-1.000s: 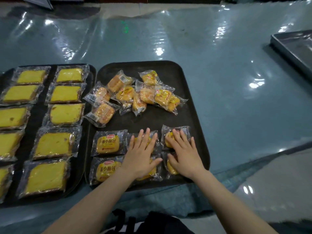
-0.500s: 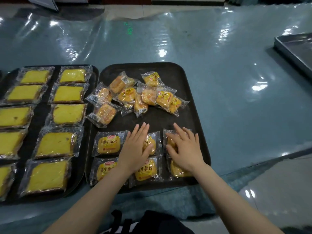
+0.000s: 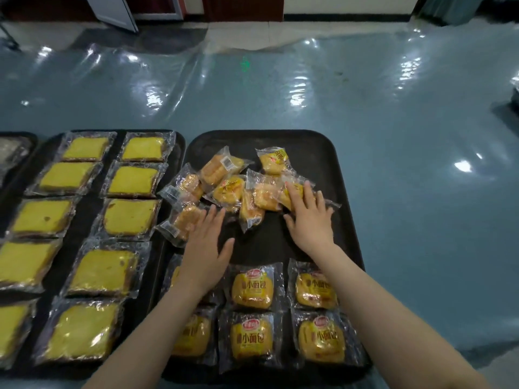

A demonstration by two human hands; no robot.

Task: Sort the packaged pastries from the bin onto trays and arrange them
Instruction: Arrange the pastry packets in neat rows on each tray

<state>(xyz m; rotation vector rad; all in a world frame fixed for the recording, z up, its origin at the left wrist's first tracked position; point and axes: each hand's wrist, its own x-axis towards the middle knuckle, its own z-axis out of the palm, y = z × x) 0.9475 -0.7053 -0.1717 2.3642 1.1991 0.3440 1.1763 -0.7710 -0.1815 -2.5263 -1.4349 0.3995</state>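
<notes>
A black tray [image 3: 334, 164] holds a loose pile of small wrapped buns [image 3: 230, 189] at its far half and two neat rows of the same packaged buns [image 3: 252, 287] at its near edge. My left hand [image 3: 205, 248] is flat, fingers straight, its fingertips at a wrapped bun [image 3: 182, 223] on the pile's left side. My right hand [image 3: 309, 217] lies with straight fingers on a wrapped bun [image 3: 292, 192] at the pile's right end. Neither hand grips anything.
A second black tray [image 3: 174, 153] on the left carries several wrapped yellow cake slices [image 3: 132, 217] in rows. A further tray edge [image 3: 16, 141] shows at far left. The table is covered in shiny teal plastic sheet [image 3: 393, 136]. A dark object [image 3: 515, 99] sits at the right edge.
Both hands have left the arranged near rows and moved forward to the loose pile. The camera has tilted, so the metal tray at right is out of view.
</notes>
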